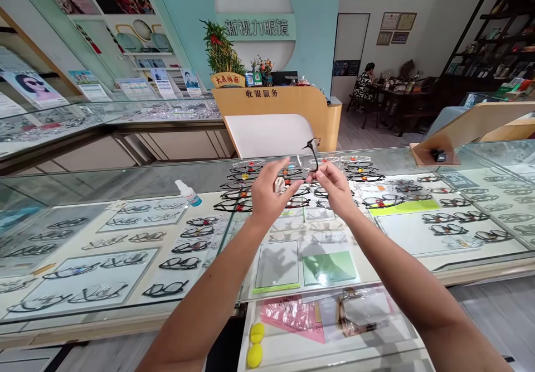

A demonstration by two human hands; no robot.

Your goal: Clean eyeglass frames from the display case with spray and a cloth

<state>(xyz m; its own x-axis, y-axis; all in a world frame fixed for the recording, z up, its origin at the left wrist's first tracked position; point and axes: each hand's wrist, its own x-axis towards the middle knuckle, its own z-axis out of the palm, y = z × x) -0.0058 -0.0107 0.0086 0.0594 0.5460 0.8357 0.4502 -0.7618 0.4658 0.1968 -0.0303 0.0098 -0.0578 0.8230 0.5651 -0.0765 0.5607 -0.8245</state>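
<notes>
A pair of eyeglasses (311, 146) with a dark frame stands raised above the glass counter, its lenses turned partly edge-on. My right hand (336, 191) pinches it at the lower edge between thumb and fingers. Just left of it is my left hand (267, 191), index finger and thumb spread apart, the thumb tip close to the glasses. A small pale crumpled thing (279, 183) shows in the left palm under the curled fingers; its kind is unclear. Rows of eyeglasses (236, 207) lie on the counter below and behind both hands, partly hidden by them.
On the glass counter (200, 177) stands a small spray bottle (190, 193) with blue liquid, to the left. An open drawer (334, 347) near me holds pink packets and a yellow case (256, 344). A wooden-framed mirror (480, 124) stands right. Another person (364, 86) sits far back.
</notes>
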